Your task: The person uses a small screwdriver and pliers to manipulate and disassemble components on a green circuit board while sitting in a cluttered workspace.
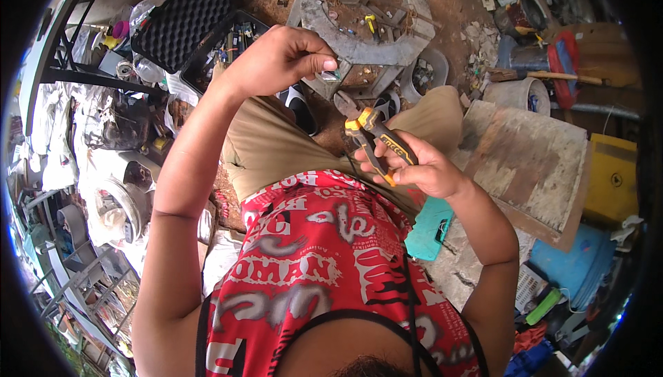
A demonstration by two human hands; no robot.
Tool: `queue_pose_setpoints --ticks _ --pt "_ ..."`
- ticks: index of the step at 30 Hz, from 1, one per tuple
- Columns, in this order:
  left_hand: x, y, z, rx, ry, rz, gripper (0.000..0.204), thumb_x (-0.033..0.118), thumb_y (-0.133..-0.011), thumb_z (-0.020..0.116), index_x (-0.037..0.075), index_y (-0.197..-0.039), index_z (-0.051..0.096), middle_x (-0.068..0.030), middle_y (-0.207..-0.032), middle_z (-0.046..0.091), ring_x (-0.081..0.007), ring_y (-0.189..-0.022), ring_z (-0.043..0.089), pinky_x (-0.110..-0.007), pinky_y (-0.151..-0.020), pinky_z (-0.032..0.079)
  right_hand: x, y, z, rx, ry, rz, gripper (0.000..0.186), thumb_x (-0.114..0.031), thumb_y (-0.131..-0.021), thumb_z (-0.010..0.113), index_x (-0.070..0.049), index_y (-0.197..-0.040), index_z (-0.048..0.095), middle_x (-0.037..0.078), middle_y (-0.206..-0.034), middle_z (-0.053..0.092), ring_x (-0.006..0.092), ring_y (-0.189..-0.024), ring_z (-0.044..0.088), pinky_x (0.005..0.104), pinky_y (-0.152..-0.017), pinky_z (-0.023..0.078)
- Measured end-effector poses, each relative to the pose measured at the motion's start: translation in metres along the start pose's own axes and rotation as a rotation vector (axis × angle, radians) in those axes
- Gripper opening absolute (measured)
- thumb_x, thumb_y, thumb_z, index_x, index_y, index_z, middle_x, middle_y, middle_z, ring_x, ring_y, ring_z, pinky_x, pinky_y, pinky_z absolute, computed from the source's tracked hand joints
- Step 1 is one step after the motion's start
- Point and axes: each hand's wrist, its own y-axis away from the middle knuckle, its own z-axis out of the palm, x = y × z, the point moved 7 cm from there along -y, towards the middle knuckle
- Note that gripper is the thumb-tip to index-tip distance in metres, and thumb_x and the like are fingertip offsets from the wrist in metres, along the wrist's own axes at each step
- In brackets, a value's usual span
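My right hand [431, 168] is wrapped round a pair of pliers [394, 143] with black and yellow handles, above my lap. The metal jaws point up and to the left, toward my other hand. Raised to the upper left of the pliers, my left hand [286, 59] pinches a small greenish piece [335, 73] between thumb and fingertips. What kind of piece it is cannot be made out. The jaws and the small piece are apart.
Beyond my feet stands a grey frame with a round opening [373, 52], a yellow-handled tool [371, 23] lying within. An open foam-lined case [186, 21] sits at upper left. To the right are a worn board [528, 163], a teal case [429, 228] and a blue container [577, 259].
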Motion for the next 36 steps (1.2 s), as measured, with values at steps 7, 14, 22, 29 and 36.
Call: queue_pose_setpoints --ticks 7,14,22,29,36 --pt "0.016 -0.004 -0.001 -0.040 -0.142 0.110 0.019 0.017 -0.090 0.066 -0.002 -0.085 0.065 -0.0128 -0.075 0.064 -0.0262 -0.072 0.063 -0.035 -0.065 0.048 -0.010 -0.003 -0.002 -0.026 0.075 0.009 0.051 0.007 -0.078 0.050 -0.004 -0.127 0.045 0.023 -0.139 0.046 0.0305 -0.123 0.053 0.0420 -0.101 0.045" --pt "0.018 -0.002 -0.001 -0.030 -0.140 0.134 0.019 0.016 -0.089 0.067 -0.002 -0.084 0.066 -0.0128 -0.075 0.063 -0.0260 -0.069 0.062 -0.035 -0.063 0.048 -0.007 -0.007 -0.007 -0.033 -0.032 0.008 0.050 0.004 -0.081 0.049 -0.005 -0.130 0.045 0.023 -0.139 0.047 0.0323 -0.122 0.054 0.0452 -0.098 0.048" --pt "0.035 0.000 -0.002 -0.004 -0.165 0.186 0.017 0.015 -0.086 0.069 -0.001 -0.083 0.066 -0.0125 -0.074 0.064 -0.0275 -0.069 0.062 -0.036 -0.062 0.048 0.000 -0.007 -0.010 0.005 -0.119 0.017 0.037 -0.007 -0.094 0.052 -0.005 -0.130 0.044 0.015 -0.120 0.058 0.0195 -0.096 0.061 0.0341 -0.081 0.052" --pt "0.038 0.002 -0.004 0.092 -0.180 0.217 0.014 0.013 -0.084 0.071 0.000 -0.082 0.067 -0.0126 -0.075 0.064 -0.0267 -0.067 0.062 -0.034 -0.060 0.048 -0.008 -0.012 -0.010 0.061 -0.010 -0.035 0.023 -0.017 -0.096 0.056 -0.005 -0.115 0.050 0.006 -0.093 0.060 0.0091 -0.068 0.050 0.0234 -0.056 0.040" --pt "0.017 0.010 -0.001 0.322 -0.050 0.049 0.012 0.012 -0.083 0.073 0.000 -0.080 0.070 -0.0097 -0.069 0.064 -0.0188 -0.061 0.062 -0.029 -0.055 0.047 -0.033 -0.009 -0.008 0.450 0.904 -0.441 0.022 -0.020 -0.094 0.061 -0.004 -0.084 0.052 -0.001 -0.066 0.046 0.0099 -0.058 0.040 0.0263 -0.053 0.035"
